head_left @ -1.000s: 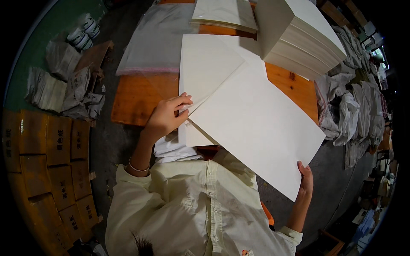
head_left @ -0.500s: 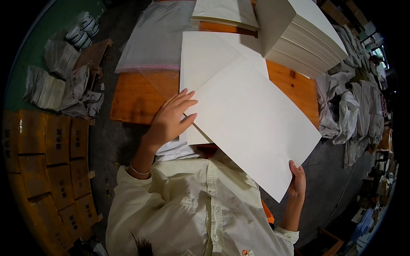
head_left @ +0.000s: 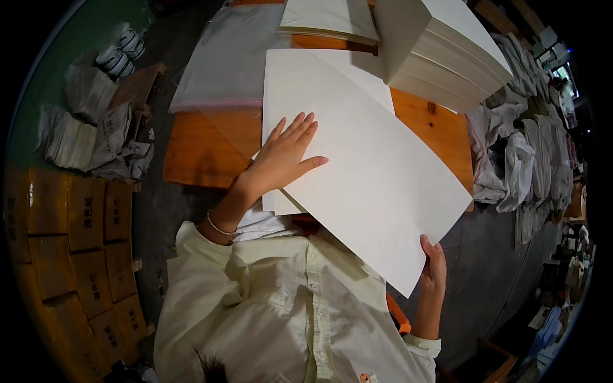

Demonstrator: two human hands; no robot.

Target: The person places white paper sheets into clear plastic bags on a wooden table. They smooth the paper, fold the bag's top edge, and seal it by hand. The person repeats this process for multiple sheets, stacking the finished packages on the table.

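Observation:
A large white sheet of stiff paper (head_left: 383,185) lies at a slant in front of me, its far part over other white sheets (head_left: 377,80) on the wooden table. My left hand (head_left: 284,153) rests on its left part, palm down with fingers stretched out. At the sheet's near right corner, my right hand (head_left: 433,265) grips the edge, thumb on top and the other fingers mostly hidden beneath. That near corner reaches past the table toward my shirt. A faint clear film (head_left: 233,131) shows on the wood beside my left hand.
The orange-brown table (head_left: 204,150) carries a stack of clear plastic bags (head_left: 227,57) at far left, a wrapped white stack (head_left: 329,18) at the back and a tall paper stack (head_left: 440,67) at far right. Cardboard boxes (head_left: 86,214) stand left; grey-white bags (head_left: 514,169) lie right.
My left hand has slid forward and right, from the sheet's left edge onto its surface, and now lies flatter. My right hand still grips the near corner. The view has shifted slightly.

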